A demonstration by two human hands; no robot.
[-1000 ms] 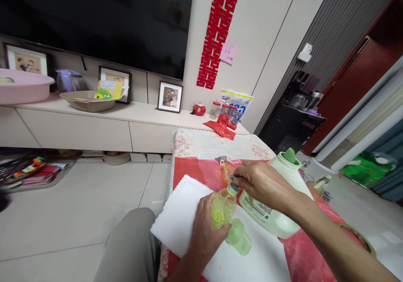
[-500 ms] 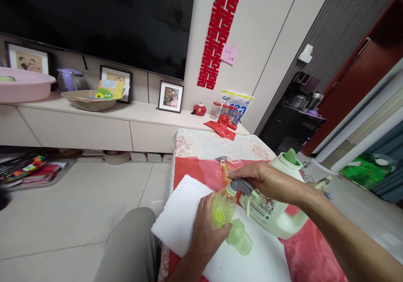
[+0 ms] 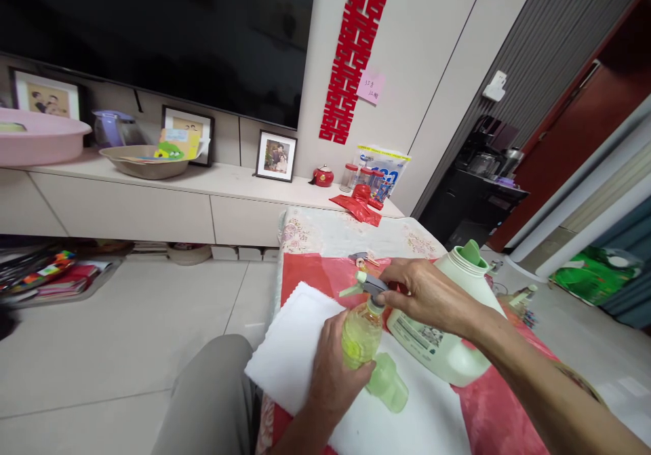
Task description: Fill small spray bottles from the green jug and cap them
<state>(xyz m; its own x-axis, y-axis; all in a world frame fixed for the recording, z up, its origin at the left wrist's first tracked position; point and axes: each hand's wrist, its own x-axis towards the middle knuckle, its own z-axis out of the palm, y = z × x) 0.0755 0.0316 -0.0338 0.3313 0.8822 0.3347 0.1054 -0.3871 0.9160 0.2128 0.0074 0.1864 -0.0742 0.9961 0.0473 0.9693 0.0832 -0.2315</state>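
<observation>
My left hand [image 3: 333,367] is wrapped round a small clear bottle of yellow-green liquid [image 3: 360,333], held upright over a white towel [image 3: 300,353]. My right hand [image 3: 424,292] pinches the grey and green spray head [image 3: 367,284] on top of the bottle, its nozzle pointing left. A pale green cap [image 3: 387,383] lies on the towel beside the bottle. Just behind my right hand a large white detergent jug with an open green spout [image 3: 460,306] stands on the red cloth.
A small table with a red cloth [image 3: 315,272] and a floral cover carries it all; keys [image 3: 362,260] lie further back. A long low cabinet [image 3: 152,201] with photo frames, a pink basin and a beige bowl runs along the wall. My knee [image 3: 213,387] shows at the bottom.
My right hand has turned the spray head on the bottle: its nozzle pointed right half a second ago and now points left. The left hand and bottle stayed put.
</observation>
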